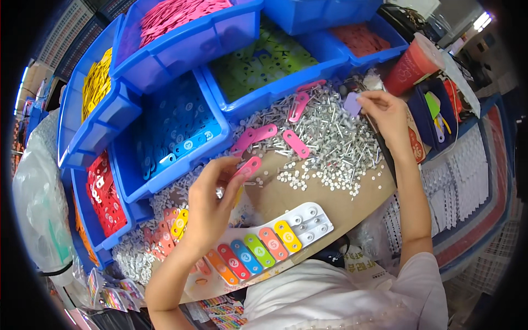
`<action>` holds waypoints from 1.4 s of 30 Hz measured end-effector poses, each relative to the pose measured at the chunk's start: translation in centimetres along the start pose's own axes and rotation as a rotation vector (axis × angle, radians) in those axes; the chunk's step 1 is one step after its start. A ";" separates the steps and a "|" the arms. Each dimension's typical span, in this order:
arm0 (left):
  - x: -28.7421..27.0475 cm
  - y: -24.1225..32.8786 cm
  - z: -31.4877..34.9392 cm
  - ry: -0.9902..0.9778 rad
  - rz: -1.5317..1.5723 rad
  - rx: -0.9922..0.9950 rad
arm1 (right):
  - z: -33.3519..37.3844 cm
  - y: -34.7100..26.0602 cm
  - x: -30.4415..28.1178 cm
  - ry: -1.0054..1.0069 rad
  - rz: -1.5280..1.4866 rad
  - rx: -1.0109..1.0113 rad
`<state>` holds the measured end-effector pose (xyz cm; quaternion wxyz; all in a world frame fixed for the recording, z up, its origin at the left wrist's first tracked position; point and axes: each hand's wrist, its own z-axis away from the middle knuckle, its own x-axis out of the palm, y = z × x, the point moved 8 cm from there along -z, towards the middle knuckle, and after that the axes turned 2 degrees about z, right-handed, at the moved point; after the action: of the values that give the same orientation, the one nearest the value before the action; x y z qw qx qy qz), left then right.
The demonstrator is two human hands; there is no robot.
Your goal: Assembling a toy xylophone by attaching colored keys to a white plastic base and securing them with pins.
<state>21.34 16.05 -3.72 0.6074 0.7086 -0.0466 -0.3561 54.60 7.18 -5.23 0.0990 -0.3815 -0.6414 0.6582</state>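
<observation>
Over the left middle of the table, my left hand is closed, with a pink xylophone bar at its fingertips. A small shiny piece shows by its palm. My right hand pinches a flat purple piece at the far edge of a heap of metal screws. Below my hands lies a toy xylophone with a white base. Orange, red, blue, green, coral and yellow bars sit side by side on it; its right end shows bare posts. Loose pink bars lie among the screws.
Blue bins with blue bars, green bars, pink bars, yellow bars and red bars stand behind and left. Small white rings lie before the screws. A red cup stands at the back right.
</observation>
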 end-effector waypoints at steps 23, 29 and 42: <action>1.3 1.2 6.1 -0.255 0.310 -0.124 | 3.6 -0.4 4.4 -0.108 -0.087 -0.009; 1.4 1.4 6.0 -0.190 0.257 -0.135 | 4.7 1.2 3.4 -0.072 -0.406 0.271; 2.1 5.2 6.4 0.018 -0.385 0.572 | 4.8 -0.5 1.2 0.025 -0.132 0.078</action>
<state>21.26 8.35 -0.06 0.3064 0.8489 -0.0046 -0.4306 50.54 4.29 -5.74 0.1650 -0.3425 -0.6377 0.6699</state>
